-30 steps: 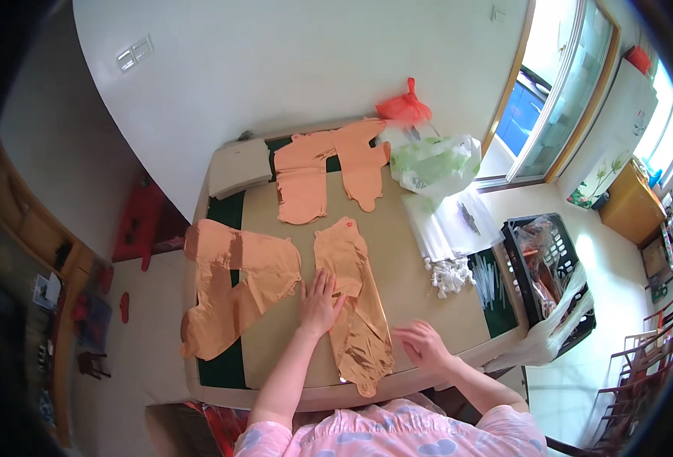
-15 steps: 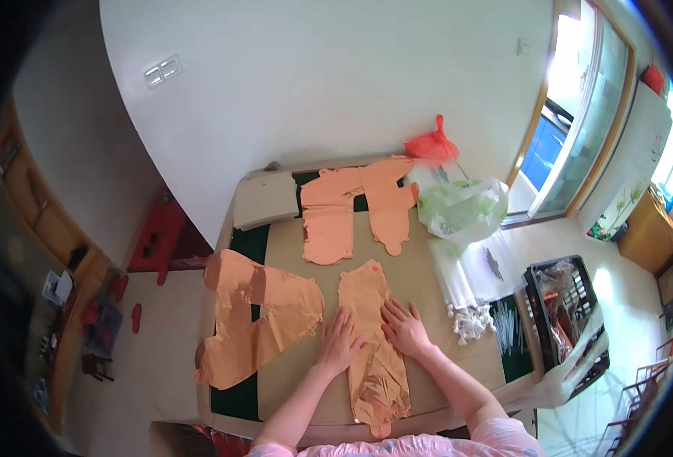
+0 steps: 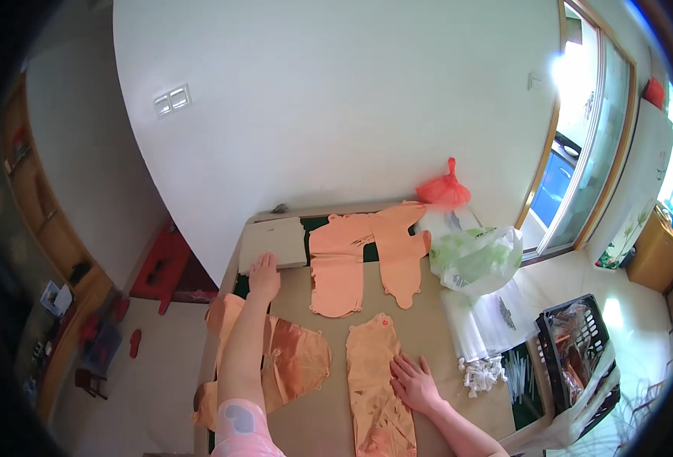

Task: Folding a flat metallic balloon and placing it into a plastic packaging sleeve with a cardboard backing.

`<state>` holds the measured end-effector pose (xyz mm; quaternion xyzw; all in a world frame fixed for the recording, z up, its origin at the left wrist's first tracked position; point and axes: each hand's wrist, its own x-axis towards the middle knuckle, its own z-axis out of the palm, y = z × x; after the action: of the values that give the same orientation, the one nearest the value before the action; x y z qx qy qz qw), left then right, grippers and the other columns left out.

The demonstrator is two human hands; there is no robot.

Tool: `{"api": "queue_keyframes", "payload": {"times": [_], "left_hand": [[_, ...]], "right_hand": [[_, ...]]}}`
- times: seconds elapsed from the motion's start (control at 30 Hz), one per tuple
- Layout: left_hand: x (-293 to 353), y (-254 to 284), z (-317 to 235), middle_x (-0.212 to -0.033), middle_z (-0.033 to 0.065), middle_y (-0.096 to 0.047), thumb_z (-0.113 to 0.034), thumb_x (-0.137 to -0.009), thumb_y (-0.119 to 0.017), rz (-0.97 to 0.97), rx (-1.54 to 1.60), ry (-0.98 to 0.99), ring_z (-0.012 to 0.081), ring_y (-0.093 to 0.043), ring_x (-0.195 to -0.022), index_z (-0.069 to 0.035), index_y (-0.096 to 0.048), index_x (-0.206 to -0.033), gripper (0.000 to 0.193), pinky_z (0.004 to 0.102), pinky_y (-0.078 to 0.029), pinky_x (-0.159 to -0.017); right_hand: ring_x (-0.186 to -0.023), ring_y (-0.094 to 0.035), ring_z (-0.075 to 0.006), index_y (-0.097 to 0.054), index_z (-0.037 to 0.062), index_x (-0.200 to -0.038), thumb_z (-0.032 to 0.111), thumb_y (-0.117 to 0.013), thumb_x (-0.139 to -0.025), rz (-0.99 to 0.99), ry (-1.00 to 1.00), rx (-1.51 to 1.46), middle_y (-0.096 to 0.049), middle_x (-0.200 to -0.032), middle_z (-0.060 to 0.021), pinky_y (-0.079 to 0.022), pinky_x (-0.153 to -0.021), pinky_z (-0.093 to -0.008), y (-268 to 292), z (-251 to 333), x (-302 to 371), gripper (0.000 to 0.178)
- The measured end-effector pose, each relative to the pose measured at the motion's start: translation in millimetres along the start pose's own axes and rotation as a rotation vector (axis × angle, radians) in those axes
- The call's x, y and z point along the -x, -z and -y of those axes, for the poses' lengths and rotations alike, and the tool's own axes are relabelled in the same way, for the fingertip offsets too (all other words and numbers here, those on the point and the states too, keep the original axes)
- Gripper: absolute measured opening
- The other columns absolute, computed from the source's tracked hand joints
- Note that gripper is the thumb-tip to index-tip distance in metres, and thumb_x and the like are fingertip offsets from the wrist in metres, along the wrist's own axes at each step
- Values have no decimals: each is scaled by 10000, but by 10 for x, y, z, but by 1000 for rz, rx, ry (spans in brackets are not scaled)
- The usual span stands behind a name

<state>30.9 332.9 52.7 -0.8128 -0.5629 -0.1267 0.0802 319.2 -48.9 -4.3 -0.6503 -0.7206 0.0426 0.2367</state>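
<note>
A flat, uninflated rose-gold foil balloon (image 3: 372, 358) lies lengthwise on the table in front of me, wrinkled towards its near end. My right hand (image 3: 416, 382) rests on its right edge, fingers stretched out. My left hand (image 3: 265, 277) reaches far over the table to a stack of flat greyish-beige sheets (image 3: 272, 234); its extended fingers lie on the stack's near edge. Under my left forearm, partly covered, is another flat foil balloon (image 3: 297, 358). Two joined-looking foil shapes lie further back: a wide one (image 3: 336, 266) and a narrower one (image 3: 399, 255).
To the right are a white-and-green plastic bag (image 3: 477, 263), clear plastic sleeves (image 3: 496, 324), small white pieces (image 3: 484, 375) and thin clear sticks (image 3: 518, 375). A black crate (image 3: 578, 350) stands beside the table's right edge. A red bag (image 3: 444, 189) sits by the wall.
My left hand has left the near foil balloon and reached forward-left onto the stack. My right hand stays at the balloon's right edge. The view has tilted upward.
</note>
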Motion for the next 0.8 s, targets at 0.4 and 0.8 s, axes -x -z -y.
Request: {"api": "queue_keyframes", "payload": {"times": [0.4,0.8], "left_hand": [[122,-12,131,-930,84,-617,-124,-853,-517,-164,-113,-104,273,-598,-958,-92,-613,-913,118,405,-513,-811],[1993,1073,1255,-846,119,-648,-94,-812,-656,-729,69,468,294,-642,-782,-60,-646,-927,120,402,-514,-672]], "right_hand": [[-1316,-435,-280,-528,66,-1315,258,-573,-897,-2,-9,-24,-492,-1396,-111,-273,-1096,-552,51,-10,-7,463],[-1322,-430,-276,-550,54,-1289,240,-567,-886,-26,-36,-29,-519,-1368,-126,-264,-1106,-534,-13,-32,4,444]]}}
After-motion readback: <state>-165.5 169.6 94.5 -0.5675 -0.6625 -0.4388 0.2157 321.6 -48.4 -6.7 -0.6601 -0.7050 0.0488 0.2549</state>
